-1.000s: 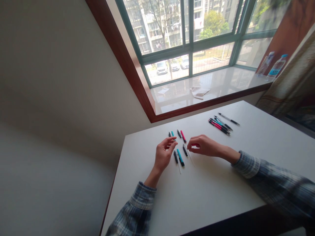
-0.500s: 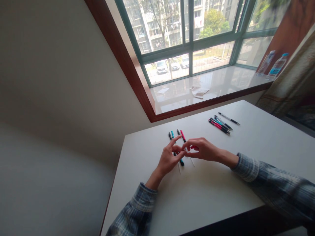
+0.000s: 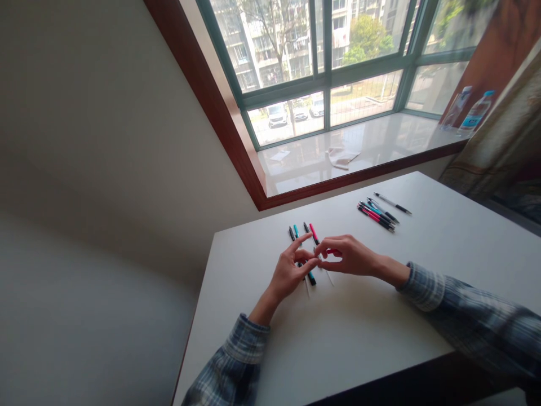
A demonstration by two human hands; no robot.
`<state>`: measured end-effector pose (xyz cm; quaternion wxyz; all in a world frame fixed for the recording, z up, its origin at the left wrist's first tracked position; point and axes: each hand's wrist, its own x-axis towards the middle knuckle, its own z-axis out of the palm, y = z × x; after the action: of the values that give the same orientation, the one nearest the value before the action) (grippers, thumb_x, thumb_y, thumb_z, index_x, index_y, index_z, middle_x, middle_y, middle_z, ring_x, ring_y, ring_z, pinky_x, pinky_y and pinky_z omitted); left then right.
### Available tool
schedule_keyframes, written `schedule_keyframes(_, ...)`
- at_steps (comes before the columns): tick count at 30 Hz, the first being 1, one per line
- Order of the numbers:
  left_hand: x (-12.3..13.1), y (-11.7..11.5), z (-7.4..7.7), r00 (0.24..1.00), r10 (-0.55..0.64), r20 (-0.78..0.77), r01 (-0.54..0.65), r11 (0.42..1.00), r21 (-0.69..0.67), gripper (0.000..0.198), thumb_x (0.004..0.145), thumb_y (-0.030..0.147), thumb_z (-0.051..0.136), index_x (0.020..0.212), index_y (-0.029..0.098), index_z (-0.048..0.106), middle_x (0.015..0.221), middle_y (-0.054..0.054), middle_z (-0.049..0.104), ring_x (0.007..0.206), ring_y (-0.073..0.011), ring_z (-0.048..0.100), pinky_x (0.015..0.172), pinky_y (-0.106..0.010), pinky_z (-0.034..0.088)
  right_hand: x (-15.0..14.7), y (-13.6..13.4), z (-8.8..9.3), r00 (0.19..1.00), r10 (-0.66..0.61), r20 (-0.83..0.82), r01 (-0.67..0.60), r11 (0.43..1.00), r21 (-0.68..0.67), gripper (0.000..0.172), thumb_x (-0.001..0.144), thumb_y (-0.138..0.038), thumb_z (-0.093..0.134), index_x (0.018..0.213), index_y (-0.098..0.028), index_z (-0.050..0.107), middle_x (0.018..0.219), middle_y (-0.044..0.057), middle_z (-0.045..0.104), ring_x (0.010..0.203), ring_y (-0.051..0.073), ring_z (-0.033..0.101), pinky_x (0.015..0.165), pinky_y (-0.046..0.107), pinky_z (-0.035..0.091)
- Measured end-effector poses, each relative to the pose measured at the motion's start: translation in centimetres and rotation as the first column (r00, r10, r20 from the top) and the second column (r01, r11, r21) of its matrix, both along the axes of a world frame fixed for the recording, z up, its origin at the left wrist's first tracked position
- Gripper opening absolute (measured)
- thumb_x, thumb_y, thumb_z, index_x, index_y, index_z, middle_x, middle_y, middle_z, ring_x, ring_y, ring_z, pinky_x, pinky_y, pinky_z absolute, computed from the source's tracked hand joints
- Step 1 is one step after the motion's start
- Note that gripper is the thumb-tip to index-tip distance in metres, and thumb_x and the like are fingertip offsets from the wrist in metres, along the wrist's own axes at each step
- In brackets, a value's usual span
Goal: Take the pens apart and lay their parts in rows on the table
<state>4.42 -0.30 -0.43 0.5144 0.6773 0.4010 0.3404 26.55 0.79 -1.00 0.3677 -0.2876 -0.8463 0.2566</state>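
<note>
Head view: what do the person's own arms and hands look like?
Both arms wear long checked shirt sleeves, blue-grey and white: left sleeve, right sleeve, cuffs at the wrists. The left hand and right hand are bare, no gloves, no watch visible.

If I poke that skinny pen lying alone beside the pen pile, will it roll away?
Probably a little: the pen looks round and slim, and the table looks smooth and flat. It likely feels light and stiff.
</note>
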Motion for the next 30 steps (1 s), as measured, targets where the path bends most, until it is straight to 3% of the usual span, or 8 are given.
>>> schedule_keyframes(4,0.0,0.1,0.0,0.999,0.033,-0.006,-0.032,0.999,0.032,0.068,0.089,0.039,0.076,0.149,0.019,0.050,0.100,-0.010,0.079,0.093,-0.0238,0.075,0.086,-0.036,0.058,0.5,0.4,-0.4,1.000,-0.030,0.010,0.030,1.000,-0.010,0.019,0.094,-0.036,0.070,0.104,-0.021,0.072,0.086,0.004,0.073,0.070,0.014,0.064,0.063,0.025,0.052)
schedule_keyframes(11,-0.2,0.5,0.1,0.978,0.206,-0.026,-0.201,0.972,0.122,0.051,0.092,0.042,0.070,0.137,0.020,0.061,0.103,-0.009,0.075,0.091,-0.0208,0.072,0.083,-0.034,0.057,2.1,2.2,-1.6,0.990,-0.088,0.113,0.094,0.994,-0.048,0.023,0.087,-0.038,0.078,0.102,-0.021,0.076,0.081,0.002,0.071,0.065,0.012,0.059,0.063,0.024,0.046)
schedule_keyframes(24,-0.1,0.3,0.5,0.977,0.205,-0.062,-0.195,0.970,0.146,0.044,0.094,0.042,0.067,0.132,0.021,0.065,0.103,-0.008,0.073,0.089,-0.0194,0.069,0.082,-0.032,0.057,1.1,2.1,-2.2,0.982,-0.078,0.170,0.099,0.988,-0.115,0.024,0.083,-0.034,0.081,0.104,-0.023,0.078,0.077,0.000,0.071,0.065,0.013,0.060,0.066,0.024,0.045)
schedule_keyframes(30,-0.2,0.4,0.2,0.977,0.204,-0.054,-0.194,0.968,0.157,0.043,0.094,0.042,0.067,0.131,0.021,0.066,0.103,-0.008,0.074,0.090,-0.0199,0.070,0.082,-0.032,0.057,1.8,2.5,-2.2,0.981,-0.100,0.165,0.118,0.988,-0.100,0.026,0.087,-0.042,0.078,0.103,-0.022,0.078,0.079,0.001,0.073,0.065,0.013,0.061,0.066,0.024,0.045)
